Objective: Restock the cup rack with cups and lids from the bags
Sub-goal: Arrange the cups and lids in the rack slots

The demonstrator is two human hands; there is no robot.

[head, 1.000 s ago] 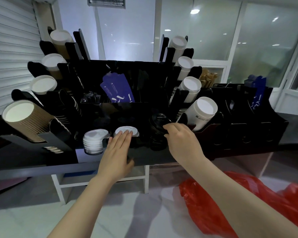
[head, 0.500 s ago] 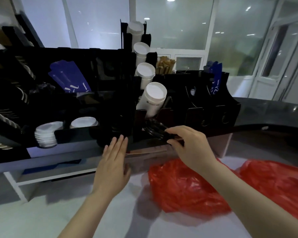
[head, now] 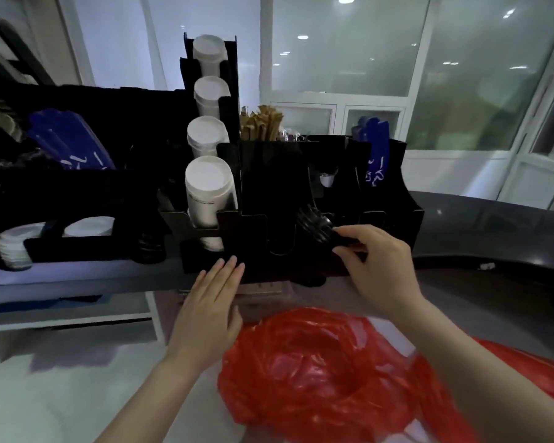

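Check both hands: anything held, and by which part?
Right hand pinches a stack of black lids by its near end. Left hand holds nothing, fingers straight.

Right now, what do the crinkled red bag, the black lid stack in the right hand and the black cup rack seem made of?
Crinkled red bag: thin glossy plastic film, from its sharp creases and bright highlights.
Black lid stack, held by the right hand: probably moulded plastic, shiny ridged edges.
Black cup rack: flat rigid panels, perhaps acrylic or board; too dark to tell.
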